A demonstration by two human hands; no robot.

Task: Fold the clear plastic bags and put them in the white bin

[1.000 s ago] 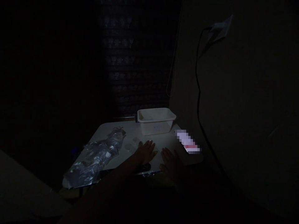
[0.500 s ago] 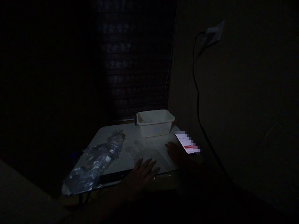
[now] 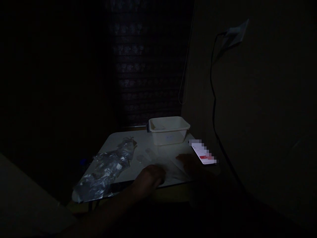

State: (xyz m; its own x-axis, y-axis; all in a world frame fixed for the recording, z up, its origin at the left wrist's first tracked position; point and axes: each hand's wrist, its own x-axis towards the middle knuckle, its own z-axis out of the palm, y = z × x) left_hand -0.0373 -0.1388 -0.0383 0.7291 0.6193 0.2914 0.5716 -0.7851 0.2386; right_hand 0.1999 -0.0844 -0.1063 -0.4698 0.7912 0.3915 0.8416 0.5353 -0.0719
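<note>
My left hand (image 3: 150,178) is at the front edge of the white table (image 3: 111,140), its fingers curled down. It seems closed on a thin clear plastic bag (image 3: 174,170), whose folds run out from beside the fingers; the fingertips themselves are hidden. My right hand (image 3: 189,163) lies low over the right part of the table, near the bag's other side. Its fingers look stretched out to the left, though it is very dark there. Close beyond the right hand lies a phone (image 3: 203,153) with a lit screen.
A white plastic tub (image 3: 169,137) stands at the back of the table. Crumpled clear plastic bags (image 3: 109,168) cover the left side. A black cord (image 3: 213,99) hangs from a wall outlet (image 3: 234,34) at the right. Dark blinds (image 3: 148,72) are behind.
My left hand has gone from flat and spread to curled, and the clear plastic under it has become creased. My right hand stays near its place. The view has shifted slightly.
</note>
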